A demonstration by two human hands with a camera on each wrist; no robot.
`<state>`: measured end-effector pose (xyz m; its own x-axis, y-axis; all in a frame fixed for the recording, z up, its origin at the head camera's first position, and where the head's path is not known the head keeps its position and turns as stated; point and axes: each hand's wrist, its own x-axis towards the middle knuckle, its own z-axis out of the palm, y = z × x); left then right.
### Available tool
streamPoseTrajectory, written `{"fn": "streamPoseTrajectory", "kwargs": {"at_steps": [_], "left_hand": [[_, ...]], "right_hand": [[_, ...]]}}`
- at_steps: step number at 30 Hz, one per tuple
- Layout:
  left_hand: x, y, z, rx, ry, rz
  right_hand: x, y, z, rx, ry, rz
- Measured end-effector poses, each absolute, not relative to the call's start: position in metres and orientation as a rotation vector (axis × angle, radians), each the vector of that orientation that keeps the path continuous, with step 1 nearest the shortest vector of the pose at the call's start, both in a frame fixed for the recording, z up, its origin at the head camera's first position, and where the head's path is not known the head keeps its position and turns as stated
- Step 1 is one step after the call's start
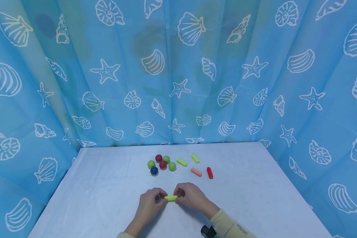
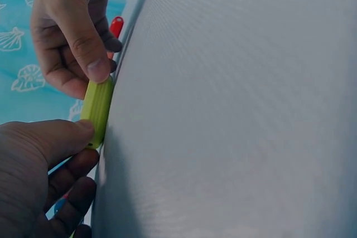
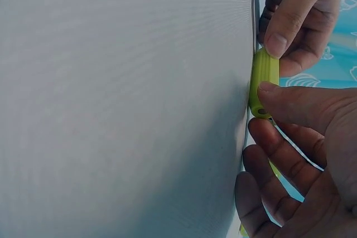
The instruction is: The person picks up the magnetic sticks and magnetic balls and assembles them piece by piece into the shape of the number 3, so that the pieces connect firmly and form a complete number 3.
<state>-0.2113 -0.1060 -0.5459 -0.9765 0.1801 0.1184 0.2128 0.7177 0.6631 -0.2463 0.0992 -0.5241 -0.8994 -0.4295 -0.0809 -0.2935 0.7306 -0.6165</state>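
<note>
Near the front middle of the table, a short yellow-green ribbed bar (image 1: 171,198) lies crosswise between both hands, low over the cloth. My left hand (image 1: 148,203) pinches its left end between thumb and fingers. At the other end, the thumb and fingers of my right hand (image 1: 192,198) pinch it too. A small hole shows in the bar's end face in the right wrist view, beside the right thumb (image 3: 284,101). From the left wrist, the ribbed bar (image 2: 97,112) is seen with the left thumb (image 2: 70,135) pressed on its near end.
Beyond the hands lie green balls (image 1: 172,166), red balls (image 1: 163,165) and a dark blue ball (image 1: 154,170). To their right are two yellow-green bars (image 1: 182,162), a salmon bar (image 1: 196,172) and a red bar (image 1: 210,172). A shell-patterned blue curtain (image 1: 172,99) surrounds the white-covered table (image 1: 107,178).
</note>
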Motion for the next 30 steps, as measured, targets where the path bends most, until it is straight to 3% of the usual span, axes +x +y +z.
{"fn": "streamPoseTrajectory", "kwargs": {"at_steps": [16, 30], "left_hand": [[-0.209, -0.106, -0.543, -0.317, -2.841, -1.139], [-0.210, -0.105, -0.543, -0.307, -2.846, -1.157]], "right_hand": [[-0.251, 0.104, -0.524, -0.456, 2.741, -0.982], [-0.276, 0.104, -0.526, -0.355, 2.839, -1.091]]}}
